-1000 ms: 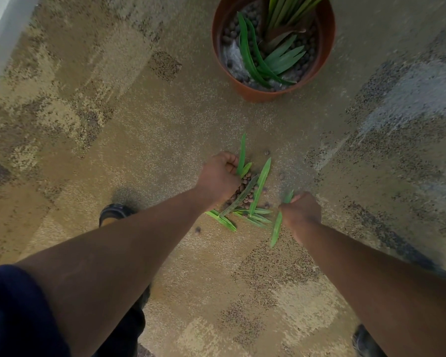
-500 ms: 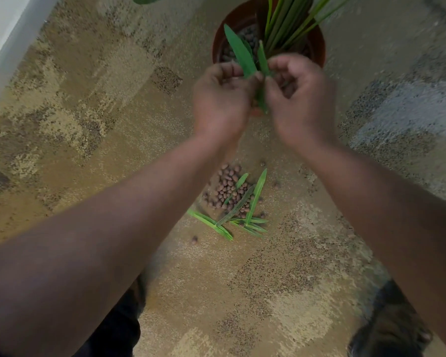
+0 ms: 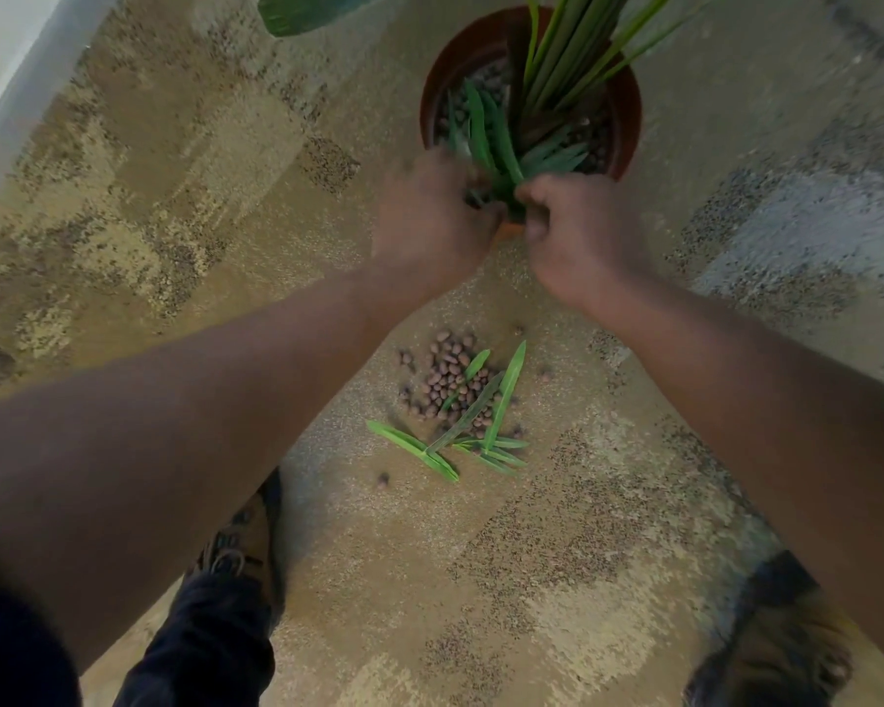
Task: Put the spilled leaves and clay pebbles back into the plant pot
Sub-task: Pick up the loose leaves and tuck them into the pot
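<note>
Wall point(image 3: 1, 68): a pale strip at the far left, clear of the work. No writing on it.

Carpet point(image 3: 174, 196): mottled tan and brown. Its pile can hide small stray items; this is the main risk to a full recovery.

Left hand point(image 3: 430, 222): at the near rim of the pot point(image 3: 629, 109), fingers curled inward beside green leaves. The frame is blurred, so whether it grips leaves or pebbles, or is letting them go, cannot be told.

Pebbles point(image 3: 450, 375): a heap lies on the carpet between the forearms, near the pot but apart from it. Several lie loose around the heap, one well below it near the left shoe point(image 3: 241, 543). Risk: a step or a sweeping wrist could scatter or crush them.

Leaves point(image 3: 481, 426): a handful lies across and just below the heap. Risk: lifting them first may flick pebbles outward.

Right hand point(image 3: 583, 232): touching the left, fingers bent closed around leaf bases at the pot's rim. Risk: material released this close to the rim may fall outside; pressing down may bend the standing plant point(image 3: 567, 58).

Markings: no brand, label or legible text anywhere in view.
</note>
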`<state>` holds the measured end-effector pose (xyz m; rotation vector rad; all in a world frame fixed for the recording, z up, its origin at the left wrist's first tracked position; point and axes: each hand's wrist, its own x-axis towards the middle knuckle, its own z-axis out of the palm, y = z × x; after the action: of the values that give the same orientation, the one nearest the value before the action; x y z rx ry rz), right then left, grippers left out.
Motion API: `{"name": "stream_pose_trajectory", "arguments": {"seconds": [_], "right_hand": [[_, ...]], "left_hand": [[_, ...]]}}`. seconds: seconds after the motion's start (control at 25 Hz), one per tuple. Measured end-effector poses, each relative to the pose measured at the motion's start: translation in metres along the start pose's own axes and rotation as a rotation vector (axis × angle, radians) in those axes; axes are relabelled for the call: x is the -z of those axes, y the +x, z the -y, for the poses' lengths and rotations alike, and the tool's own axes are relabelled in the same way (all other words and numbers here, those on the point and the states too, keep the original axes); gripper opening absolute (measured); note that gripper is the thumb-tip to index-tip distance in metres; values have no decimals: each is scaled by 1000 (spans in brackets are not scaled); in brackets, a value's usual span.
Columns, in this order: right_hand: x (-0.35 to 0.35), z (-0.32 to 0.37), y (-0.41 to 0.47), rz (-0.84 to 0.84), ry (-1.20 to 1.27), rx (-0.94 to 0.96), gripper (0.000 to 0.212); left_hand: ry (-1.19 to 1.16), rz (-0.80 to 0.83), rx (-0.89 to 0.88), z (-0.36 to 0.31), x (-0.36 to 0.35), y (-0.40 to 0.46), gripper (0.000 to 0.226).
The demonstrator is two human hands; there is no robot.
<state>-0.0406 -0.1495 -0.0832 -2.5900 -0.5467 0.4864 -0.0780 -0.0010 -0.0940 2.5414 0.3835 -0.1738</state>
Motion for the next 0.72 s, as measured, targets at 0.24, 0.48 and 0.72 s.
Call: {"name": "stream_pose_trajectory", "arguments": {"seconds": [0.24, 0.48, 0.72], "right_hand": [[-21, -8, -17, 60, -69, 80, 47], [-56, -19, -68, -22, 270, -119, 20], [-91, -35, -96, 418, 493, -649, 42]], "left_hand": [[53, -54, -228, 21, -17, -24, 32], [4, 210, -30, 54, -39, -77, 23], [9, 585, 23, 58, -73, -108, 38]]}}
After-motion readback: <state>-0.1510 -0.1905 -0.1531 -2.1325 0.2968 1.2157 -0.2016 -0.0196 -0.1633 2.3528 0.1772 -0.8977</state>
